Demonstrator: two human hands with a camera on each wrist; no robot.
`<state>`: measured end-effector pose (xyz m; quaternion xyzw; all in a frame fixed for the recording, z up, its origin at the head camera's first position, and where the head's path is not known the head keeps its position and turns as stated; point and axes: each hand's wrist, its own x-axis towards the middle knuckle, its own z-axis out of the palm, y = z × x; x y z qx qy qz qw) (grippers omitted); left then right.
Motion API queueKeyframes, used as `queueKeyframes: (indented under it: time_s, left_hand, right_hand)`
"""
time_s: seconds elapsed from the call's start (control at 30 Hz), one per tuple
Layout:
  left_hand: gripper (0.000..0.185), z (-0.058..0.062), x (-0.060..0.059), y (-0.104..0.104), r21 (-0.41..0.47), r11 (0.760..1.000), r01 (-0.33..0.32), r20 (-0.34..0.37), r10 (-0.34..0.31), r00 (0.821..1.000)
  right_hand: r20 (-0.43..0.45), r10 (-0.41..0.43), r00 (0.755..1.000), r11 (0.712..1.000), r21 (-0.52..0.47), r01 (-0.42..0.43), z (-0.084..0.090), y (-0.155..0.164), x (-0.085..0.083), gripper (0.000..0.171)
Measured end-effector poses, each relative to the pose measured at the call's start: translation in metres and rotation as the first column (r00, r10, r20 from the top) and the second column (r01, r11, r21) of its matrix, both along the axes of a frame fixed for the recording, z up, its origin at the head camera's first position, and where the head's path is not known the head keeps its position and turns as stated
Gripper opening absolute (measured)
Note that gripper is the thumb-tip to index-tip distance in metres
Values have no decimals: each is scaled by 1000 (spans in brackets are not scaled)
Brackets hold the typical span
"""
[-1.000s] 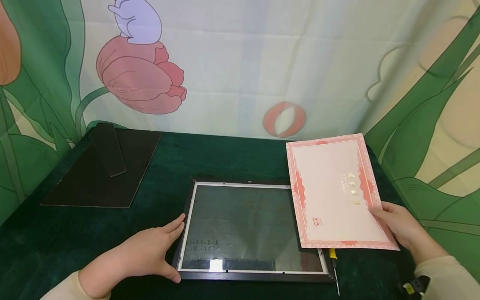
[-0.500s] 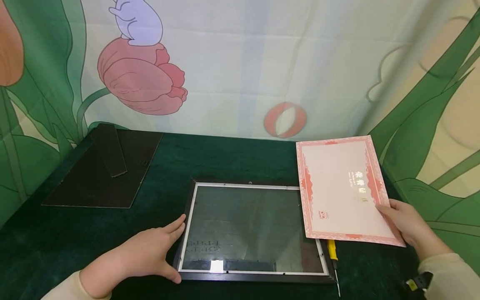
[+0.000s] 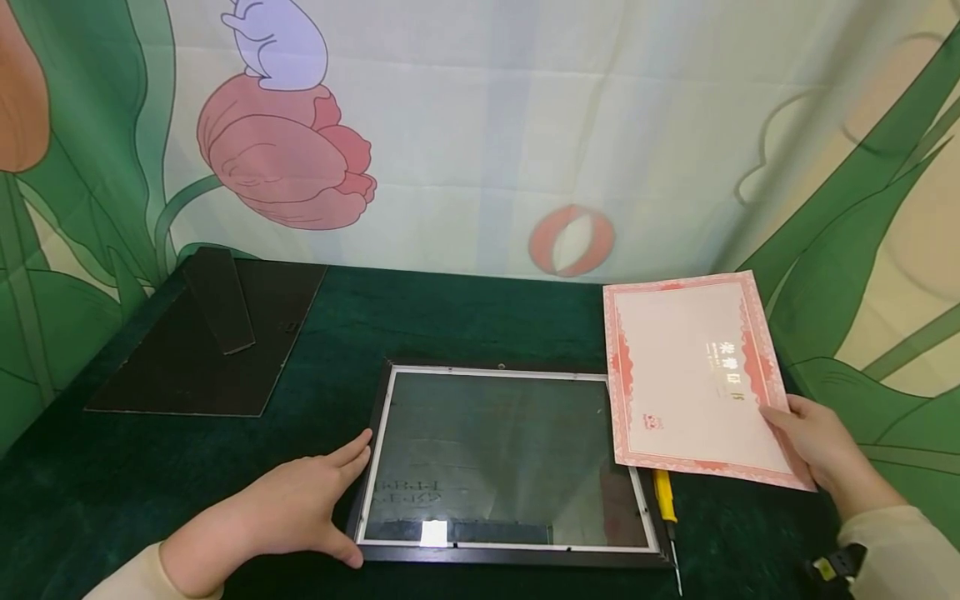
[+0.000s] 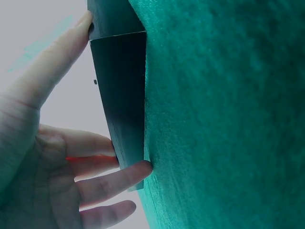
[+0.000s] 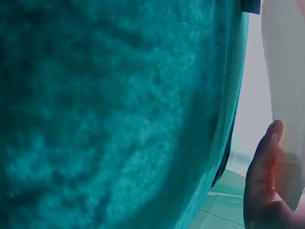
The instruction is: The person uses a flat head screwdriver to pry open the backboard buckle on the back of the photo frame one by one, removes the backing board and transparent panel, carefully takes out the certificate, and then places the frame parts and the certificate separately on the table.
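A black picture frame with a white inner edge and a glass pane lies flat on the dark green cloth. My left hand touches its left side with outstretched fingers, the thumb at the near corner; the left wrist view shows the fingertips against the frame's side wall. Between thumb and fingers, my right hand pinches the right edge of a pink-bordered certificate. The sheet is held up off the cloth, covering the frame's far right corner. In the right wrist view its pale back is visible.
A black backing board with a stand leg lies at the far left. A yellow-handled screwdriver lies along the frame's right side, partly under the certificate. A printed curtain hangs behind the table.
My right hand has carried the certificate to the right, uncovering more of the frame's glass and the screwdriver handle. My left hand has stayed at the frame.
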<state>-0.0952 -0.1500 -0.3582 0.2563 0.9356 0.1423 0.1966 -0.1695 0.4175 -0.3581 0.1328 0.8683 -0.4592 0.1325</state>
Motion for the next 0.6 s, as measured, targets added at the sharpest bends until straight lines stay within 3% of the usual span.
queueKeyframes:
  time_s: [0.27,0.47,0.6]
  left_hand:
    - [113,0,0,-1,-8,1000,2,2,-2,1000]
    - [113,1,0,-1,-6,1000,-3,11,3,1000]
    - [113,1,-1,-1,-6,1000,-8,17,8,1000]
  right_hand:
    - [-72,3,997,992,126,6,-2,3,0,67]
    - [-133,39,990,954,298,2,-4,7,-2,59]
    - [-171,66,983,936,351,-2,-3,10,-4,58]
